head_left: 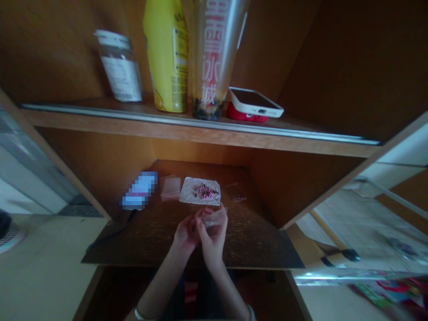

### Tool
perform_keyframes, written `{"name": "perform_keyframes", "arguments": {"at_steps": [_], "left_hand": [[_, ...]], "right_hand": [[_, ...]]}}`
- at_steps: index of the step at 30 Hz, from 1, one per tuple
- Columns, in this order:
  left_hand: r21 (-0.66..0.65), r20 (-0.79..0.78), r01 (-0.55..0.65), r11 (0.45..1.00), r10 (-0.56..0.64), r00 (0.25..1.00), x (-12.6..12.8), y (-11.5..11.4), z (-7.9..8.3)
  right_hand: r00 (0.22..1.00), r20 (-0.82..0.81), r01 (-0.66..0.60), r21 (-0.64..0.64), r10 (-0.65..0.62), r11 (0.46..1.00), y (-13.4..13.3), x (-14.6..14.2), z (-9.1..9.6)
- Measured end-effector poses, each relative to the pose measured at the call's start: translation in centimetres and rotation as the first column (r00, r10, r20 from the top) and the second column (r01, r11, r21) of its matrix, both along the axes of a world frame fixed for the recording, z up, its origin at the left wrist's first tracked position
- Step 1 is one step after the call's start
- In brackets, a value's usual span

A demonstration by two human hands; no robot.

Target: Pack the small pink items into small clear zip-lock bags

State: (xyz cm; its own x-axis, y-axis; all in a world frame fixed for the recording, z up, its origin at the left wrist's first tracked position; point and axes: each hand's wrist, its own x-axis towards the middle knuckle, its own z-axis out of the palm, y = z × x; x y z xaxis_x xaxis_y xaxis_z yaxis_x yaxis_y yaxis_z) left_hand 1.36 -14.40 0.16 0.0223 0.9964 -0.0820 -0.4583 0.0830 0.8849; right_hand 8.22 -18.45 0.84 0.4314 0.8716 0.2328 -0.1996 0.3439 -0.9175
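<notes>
My left hand point(186, 231) and my right hand point(213, 234) meet over the dark desk point(261, 243), fingers pinched together on a small clear plastic bag point(216, 217). Just beyond them lies a white sheet point(187, 191) with a heap of small pink pieces point(205, 191) on it. A stack of small clear bags point(170, 187) lies to the left of the sheet, and a few more clear bags point(238, 197) lie to its right.
A blurred-out flat object point(139, 190) lies at the desk's left with a dark cable point(115, 231) running off. On the shelf point(200, 129) above stand a jar point(120, 66), a yellow bottle point(167, 53), a clear drink cup point(214, 53) and a phone point(254, 104).
</notes>
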Motion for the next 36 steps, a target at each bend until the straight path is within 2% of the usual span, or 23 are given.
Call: {"name": "perform_keyframes", "arguments": {"at_steps": [1, 2, 3, 4, 6, 9, 13, 18, 21, 28, 36], "left_hand": [[-0.137, 0.121, 0.034, 0.99, -0.017, 0.992, -0.1, 0.0, 0.4], [-0.288, 0.297, 0.086, 0.954, 0.003, 0.955, -0.4, 0.1, 0.9], [-0.399, 0.423, 0.112, 0.91, 0.074, 0.903, -0.7, 0.3, 1.4], [-0.469, 0.495, 0.117, 0.876, 0.151, 0.856, -1.1, 0.5, 1.9], [-0.535, 0.537, 0.071, 0.842, 0.274, 0.798, -1.9, 1.2, 3.0], [-0.527, 0.524, -0.015, 0.85, 0.338, 0.782, -3.2, 2.4, 4.2], [-0.506, 0.477, -0.069, 0.86, 0.346, 0.808, -3.9, 4.0, 4.8], [-0.566, 0.413, -0.082, 0.82, 0.368, 0.833, -3.2, 5.1, 4.8], [-0.587, 0.389, -0.083, 0.805, 0.371, 0.843, -2.8, 5.4, 4.8], [-0.562, 0.412, -0.068, 0.824, 0.351, 0.841, -2.7, 5.5, 4.9], [-0.584, 0.399, -0.051, 0.81, 0.341, 0.851, -2.9, 5.4, 5.5]], "right_hand": [[0.997, -0.066, 0.044, -0.008, -0.045, 0.999, 0.2, 0.4, -0.1], [0.987, -0.129, 0.09, -0.03, -0.094, 0.995, 0.5, 0.8, -0.2], [0.973, -0.182, 0.13, -0.067, -0.14, 0.989, 0.7, 1.3, -0.3], [0.956, -0.231, 0.162, -0.108, -0.183, 0.981, 1.0, 1.7, -0.5], [0.924, -0.305, 0.184, -0.176, -0.231, 0.967, 1.4, 2.3, -0.8], [0.888, -0.384, 0.182, -0.213, -0.253, 0.96, 1.5, 2.5, -0.8], [0.869, -0.436, 0.146, -0.227, -0.234, 0.963, 1.3, 2.1, -0.4], [0.86, -0.455, 0.138, -0.227, -0.23, 0.964, 1.5, 2.1, -0.5], [0.863, -0.445, 0.148, -0.227, -0.237, 0.963, 1.4, 2.1, -0.4], [0.862, -0.446, 0.141, -0.247, -0.242, 0.959, 1.3, 2.1, 0.1], [0.868, -0.439, 0.135, -0.244, -0.234, 0.96, 1.3, 2.1, 0.0]]}}
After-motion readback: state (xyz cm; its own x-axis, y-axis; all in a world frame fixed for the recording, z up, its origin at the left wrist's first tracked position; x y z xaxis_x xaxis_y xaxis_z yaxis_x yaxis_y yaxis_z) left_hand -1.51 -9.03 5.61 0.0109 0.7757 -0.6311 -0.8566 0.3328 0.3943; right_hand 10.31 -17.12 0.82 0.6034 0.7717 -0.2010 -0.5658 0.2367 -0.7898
